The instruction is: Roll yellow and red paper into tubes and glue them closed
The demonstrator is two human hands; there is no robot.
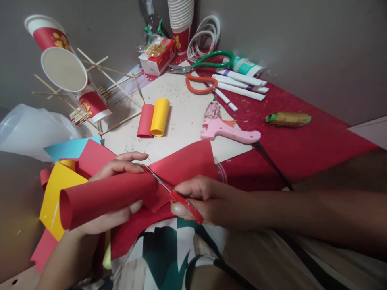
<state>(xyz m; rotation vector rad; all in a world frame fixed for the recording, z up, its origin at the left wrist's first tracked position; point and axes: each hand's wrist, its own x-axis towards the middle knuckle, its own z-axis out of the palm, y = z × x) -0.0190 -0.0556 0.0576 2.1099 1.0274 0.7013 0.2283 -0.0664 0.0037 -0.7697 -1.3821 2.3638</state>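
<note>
My left hand is wrapped round a sheet of red paper, whose near part curls into a tube while the far part lies flatter to the right. In my right hand is a pair of red-handled scissors. Their blades cross the red paper where the curled part meets the flat part, just right of my left fingertips. Beyond the paper, a short red paper tube and a yellow paper tube stand side by side on a pale board.
A pink glue gun lies right of the tubes, its cord trailing toward my right forearm. Behind are green-and-orange scissors, white markers and stacked paper cups. A stick-and-cup structure stands at left, near coloured paper sheets.
</note>
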